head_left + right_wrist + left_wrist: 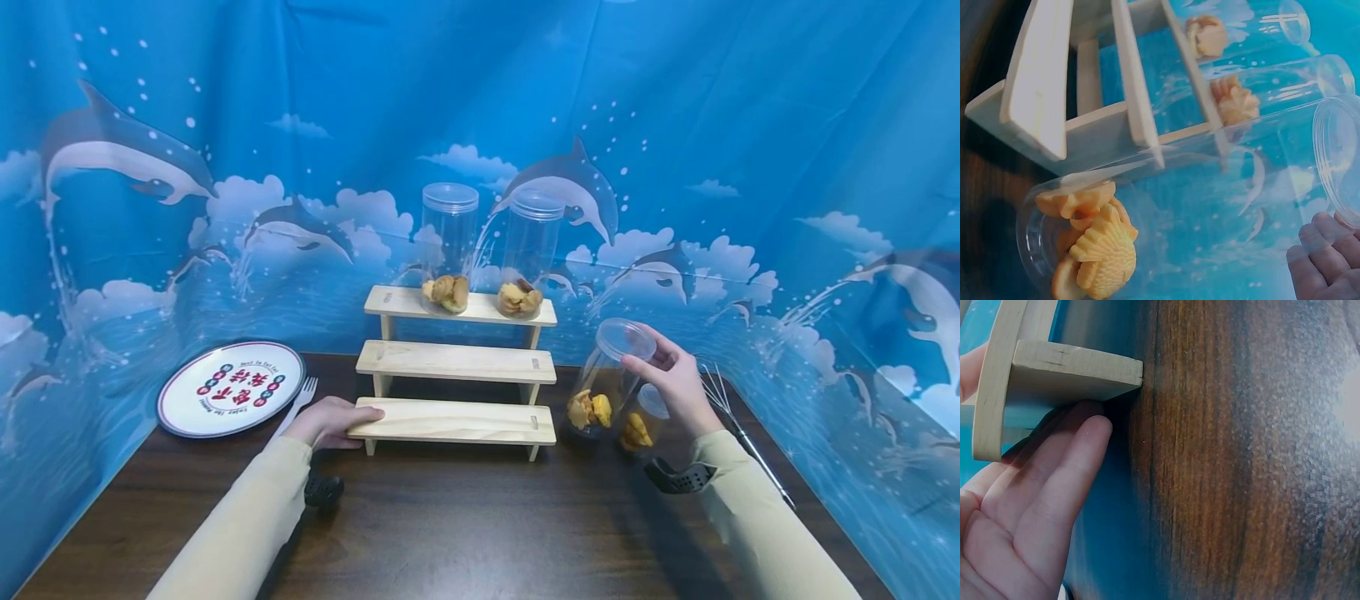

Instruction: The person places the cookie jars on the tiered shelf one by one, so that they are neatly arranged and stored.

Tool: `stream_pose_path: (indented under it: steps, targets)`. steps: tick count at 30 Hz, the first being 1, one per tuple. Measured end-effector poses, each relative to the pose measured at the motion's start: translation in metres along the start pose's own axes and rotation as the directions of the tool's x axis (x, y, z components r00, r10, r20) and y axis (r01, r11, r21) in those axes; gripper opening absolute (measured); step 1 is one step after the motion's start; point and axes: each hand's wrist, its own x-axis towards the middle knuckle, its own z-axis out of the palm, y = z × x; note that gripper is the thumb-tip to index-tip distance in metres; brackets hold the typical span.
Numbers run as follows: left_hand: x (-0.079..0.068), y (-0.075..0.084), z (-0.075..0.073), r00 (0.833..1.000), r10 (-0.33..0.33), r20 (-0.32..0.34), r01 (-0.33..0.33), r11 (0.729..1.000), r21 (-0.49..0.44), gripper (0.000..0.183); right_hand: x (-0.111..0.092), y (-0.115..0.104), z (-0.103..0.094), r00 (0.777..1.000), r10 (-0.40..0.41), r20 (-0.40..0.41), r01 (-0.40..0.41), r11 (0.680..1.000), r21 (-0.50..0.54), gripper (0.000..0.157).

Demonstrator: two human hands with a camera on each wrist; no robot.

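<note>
My left hand (326,423) grips the left end of the lowest step of a three-tier wooden display shelf (457,421), thumb on top and fingers underneath. In the left wrist view, those fingers (1063,472) lie under the board beside its support leg. At the shelf's right, my right hand (671,379) holds a tall clear jar (609,375) by its lid end. Shell-patterned cookies (1107,250) lie in its bottom. Whether its base touches the table cannot be told. A smaller clear jar (637,427) with yellow pieces stands just under the right hand, partly hidden.
Two tall lidded jars, a left one (450,242) and a right one (531,250), stand on the top step with cookies inside. A white plate (232,387) and a fork (300,404) are at left. A whisk (750,446) lies at right. A dolphin-print cloth (480,100) hangs behind.
</note>
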Motion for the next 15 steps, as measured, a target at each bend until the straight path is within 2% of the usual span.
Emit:
stream_pose_path:
  steps: [10, 15]
  targets:
    - [-0.001, 0.000, 0.000, 1.000, 0.003, 0.000, -0.003, 1.000, -0.001, 0.065, 0.001, -0.019, 0.001, 0.998, -0.063, -0.017, 0.064, 0.995, 0.080, 0.058]
    - [-0.003, 0.001, 0.001, 1.000, 0.011, 0.002, -0.011, 1.000, 0.003, 0.065, 0.001, -0.032, 0.002, 0.996, -0.080, -0.029, 0.082, 0.993, 0.083, 0.057]
